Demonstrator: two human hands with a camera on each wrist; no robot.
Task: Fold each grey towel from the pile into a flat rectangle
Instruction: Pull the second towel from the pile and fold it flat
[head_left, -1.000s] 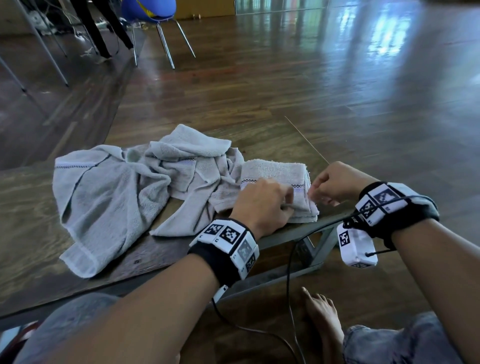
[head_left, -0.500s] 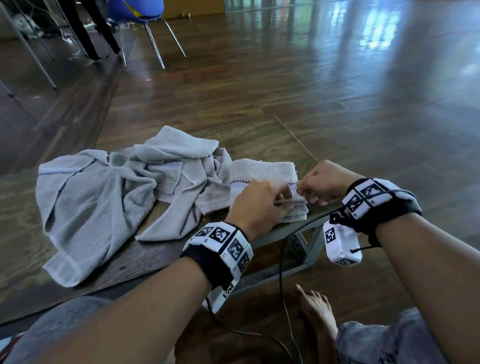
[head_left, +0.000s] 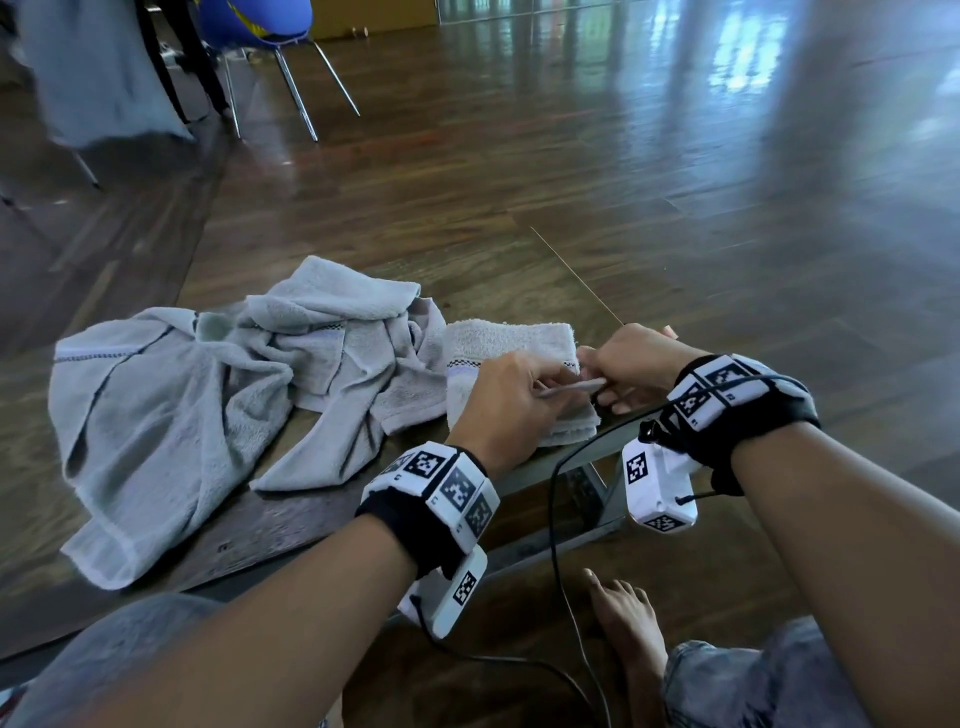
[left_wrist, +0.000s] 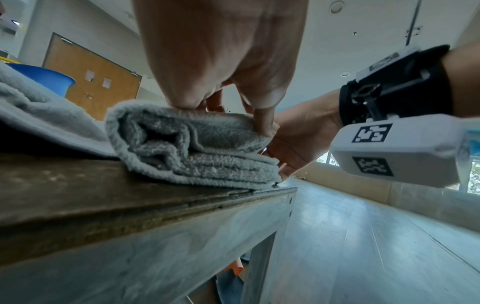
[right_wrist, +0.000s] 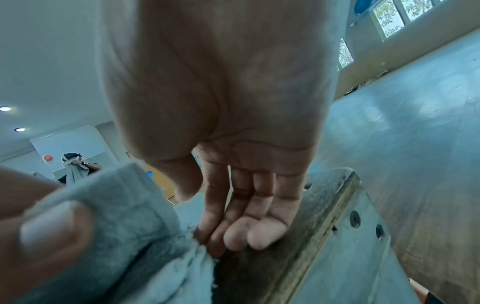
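Same grip as before on the folded towel (head_left: 511, 358) at the worktop's (head_left: 291, 525) right corner; left hand (head_left: 511, 400) pinching its top layer, right hand (head_left: 631, 366) fingers curled on its right edge. Long axis across the near edge. Loose pile (head_left: 208, 395) toward the left.

One folded towel (head_left: 511, 345) is lying at the bench's (head_left: 291, 525) right end, two unfolded towels (head_left: 171, 415) are sprawling left of it, and two hands are showing.
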